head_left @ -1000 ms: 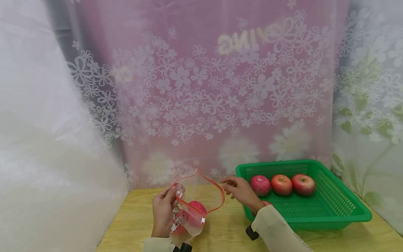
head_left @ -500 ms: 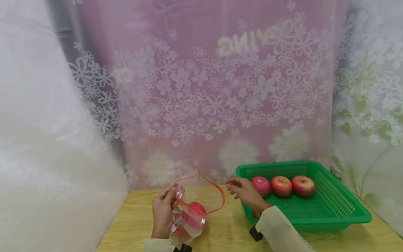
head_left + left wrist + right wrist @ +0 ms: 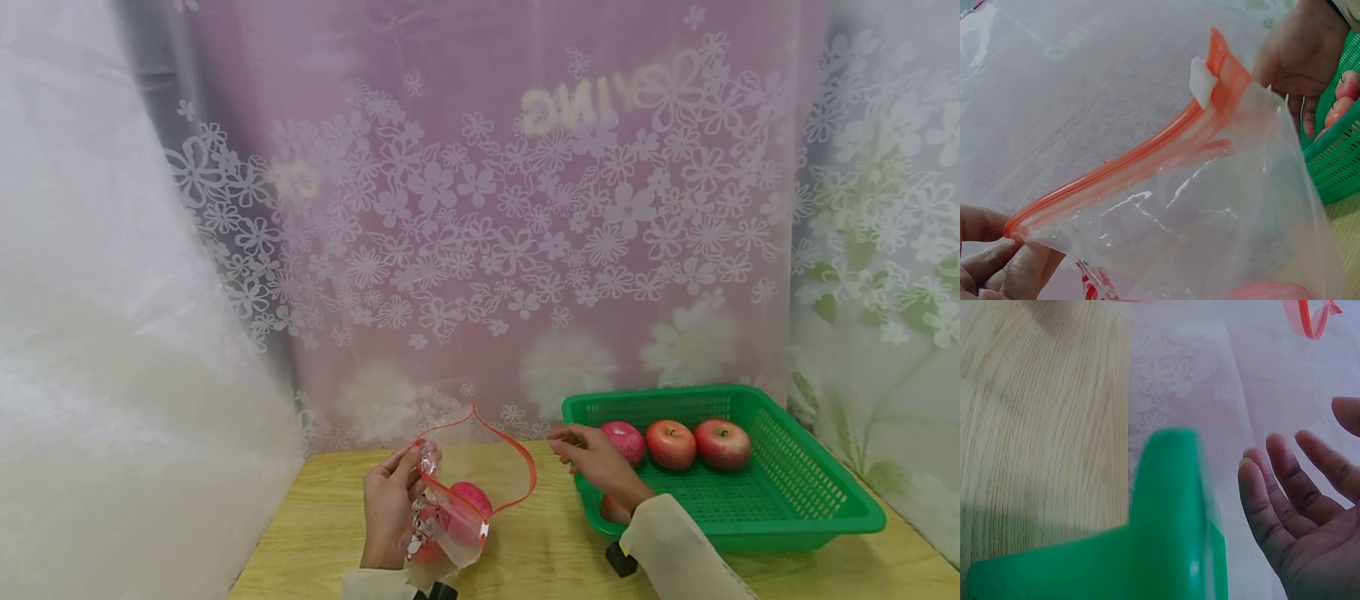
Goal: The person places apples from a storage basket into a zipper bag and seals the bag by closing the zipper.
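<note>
A clear zip bag point(image 3: 459, 533) with an orange-red zip edge stands open-mouthed on the table, a white slider point(image 3: 1202, 82) at one end of its zip. Inside it lies pinkish-red fruit point(image 3: 471, 500), seen through the plastic. My left hand point(image 3: 388, 504) pinches the zip edge at the bag's left corner. My right hand point(image 3: 600, 468) hovers over the left rim of the green basket point(image 3: 795, 523), holding nothing, its fingers loosely bent. Behind it in the basket sit a pink apple point(image 3: 624, 442) and two red apples, one of them at the right point(image 3: 722, 443).
Another apple point(image 3: 615, 508) shows partly below my right wrist at the basket's left side. The wooden table point(image 3: 315, 508) meets a pink flowered curtain point(image 3: 480, 250) at its back edge. A whitish sheet point(image 3: 135, 375) hangs at the left.
My right hand has drawn away from the bag's mouth, rightward to above the basket's left rim. The left hand and the bag stay about where they were.
</note>
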The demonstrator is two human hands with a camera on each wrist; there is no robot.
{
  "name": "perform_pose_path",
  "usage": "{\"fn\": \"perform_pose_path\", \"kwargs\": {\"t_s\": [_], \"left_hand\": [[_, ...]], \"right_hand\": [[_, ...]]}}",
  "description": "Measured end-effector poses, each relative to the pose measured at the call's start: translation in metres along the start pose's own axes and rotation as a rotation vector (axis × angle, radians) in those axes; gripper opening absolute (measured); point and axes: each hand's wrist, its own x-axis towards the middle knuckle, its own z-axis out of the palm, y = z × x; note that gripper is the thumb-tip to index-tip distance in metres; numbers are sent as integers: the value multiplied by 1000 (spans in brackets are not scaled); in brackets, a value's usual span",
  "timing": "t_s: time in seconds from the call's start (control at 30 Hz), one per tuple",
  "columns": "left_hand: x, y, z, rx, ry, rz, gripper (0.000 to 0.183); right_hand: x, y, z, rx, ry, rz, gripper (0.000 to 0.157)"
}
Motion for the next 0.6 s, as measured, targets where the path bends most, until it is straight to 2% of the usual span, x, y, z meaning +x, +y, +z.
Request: {"fn": "perform_pose_path", "kwargs": {"t_s": [0.23, 0.33, 0.6], "left_hand": [[0, -1, -1, 5, 1, -4, 36], [0, -1, -2, 25, 11, 0, 33], [1, 0, -1, 0, 6, -6, 33]], "right_hand": [[-3, 2, -4, 18, 30, 40, 33], [-4, 4, -7, 3, 38, 37, 33], [-6, 14, -14, -21, 43, 18, 35]]}}
